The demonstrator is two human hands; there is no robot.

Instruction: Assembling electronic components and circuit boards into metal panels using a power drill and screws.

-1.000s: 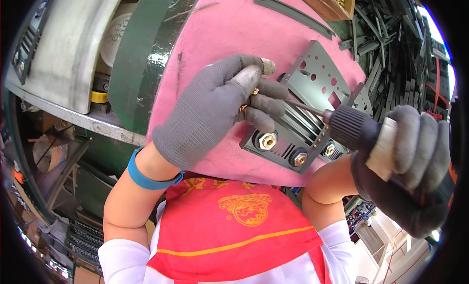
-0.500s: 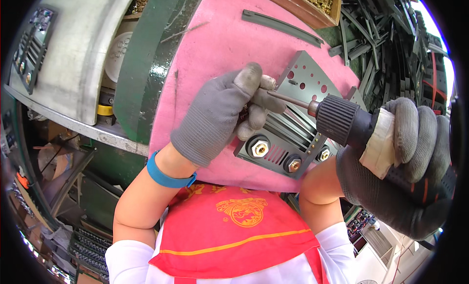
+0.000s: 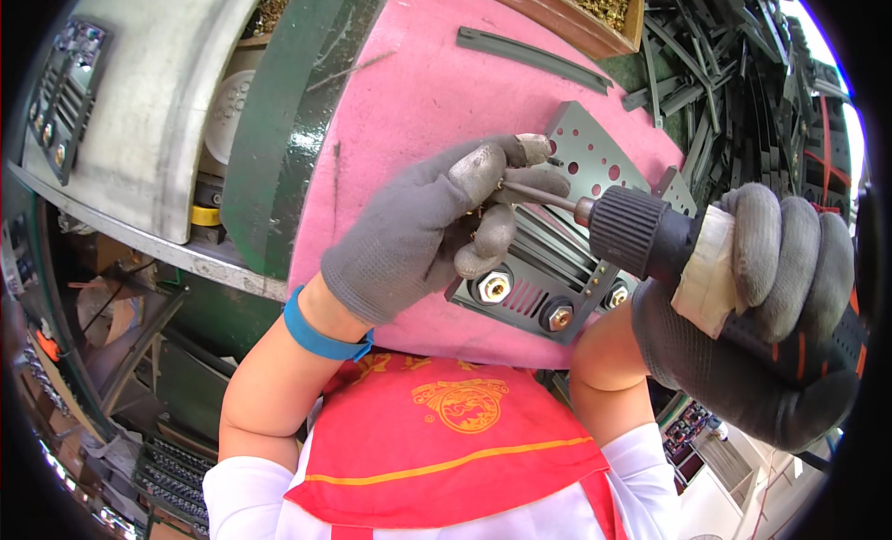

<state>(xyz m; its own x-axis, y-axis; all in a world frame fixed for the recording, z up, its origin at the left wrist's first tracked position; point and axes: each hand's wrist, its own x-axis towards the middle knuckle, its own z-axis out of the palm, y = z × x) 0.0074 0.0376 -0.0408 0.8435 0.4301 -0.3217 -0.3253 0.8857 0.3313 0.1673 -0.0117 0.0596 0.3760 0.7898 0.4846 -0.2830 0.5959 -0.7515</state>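
Here, right hand (image 3: 780, 270): its gloved fingers are wrapped around a dark power screwdriver (image 3: 641, 231), just behind the ribbed collar, where cream tape (image 3: 703, 278) is wound.
Bit (image 3: 539, 194): it points to the left, and its tip is at the thumb and forefinger of the left hand (image 3: 409, 224); whether it touches them, I cannot tell.
Left hand: gloved also, with fingers curled around some small brass-coloured pieces (image 3: 477, 212), which are mostly hidden.
Grey panel (image 3: 548, 244): it lies on the pink mat (image 3: 427, 94), partly behind the left fingers and the bit; it has ribs, round holes and, along the near edge, three brass-centred fittings (image 3: 495, 286).
Far side of mat: one loose strip (image 3: 534, 59) lies there, near a wooden box (image 3: 557, 18) of brass-coloured parts.
Right of mat: many dark strips (image 3: 715, 85) are heaped.
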